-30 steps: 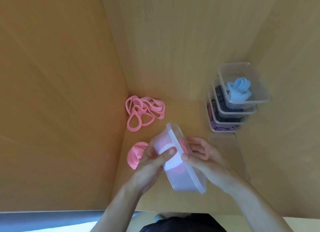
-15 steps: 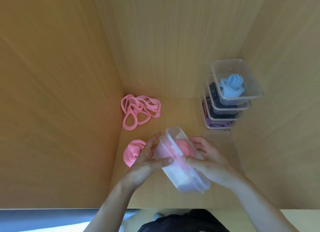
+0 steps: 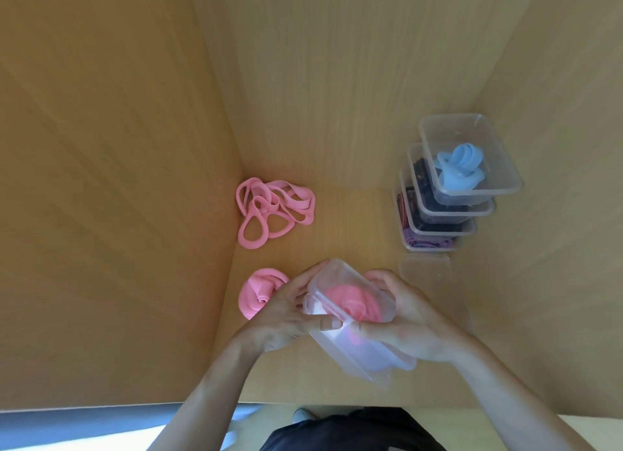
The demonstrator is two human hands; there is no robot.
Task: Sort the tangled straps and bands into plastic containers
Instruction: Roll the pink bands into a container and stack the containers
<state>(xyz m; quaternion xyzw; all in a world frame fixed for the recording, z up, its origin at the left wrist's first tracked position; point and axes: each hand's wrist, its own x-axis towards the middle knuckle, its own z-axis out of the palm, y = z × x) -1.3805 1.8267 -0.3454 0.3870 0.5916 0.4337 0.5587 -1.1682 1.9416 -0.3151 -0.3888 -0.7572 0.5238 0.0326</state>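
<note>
A clear plastic container [image 3: 364, 352] is held tilted above the wooden surface, with rolled pink bands [image 3: 350, 302] inside it. My left hand [image 3: 286, 315] grips its left rim, thumb across the edge. My right hand [image 3: 411, 322] grips the right side, fingers curled round the wall. A rolled pink band [image 3: 259, 293] lies just left of my left hand. Further back, a tangle of loose pink bands [image 3: 269, 211] lies in the left corner.
A stack of clear containers [image 3: 451, 194] stands at the right wall; the top one holds a blue band [image 3: 460, 165], the lower ones dark and purple bands. A clear lid [image 3: 424, 268] lies in front of the stack. Wooden walls close in left, back and right.
The container has tipped so its open top faces up more, showing the pink bands inside. Both hands stayed on it and shifted slightly.
</note>
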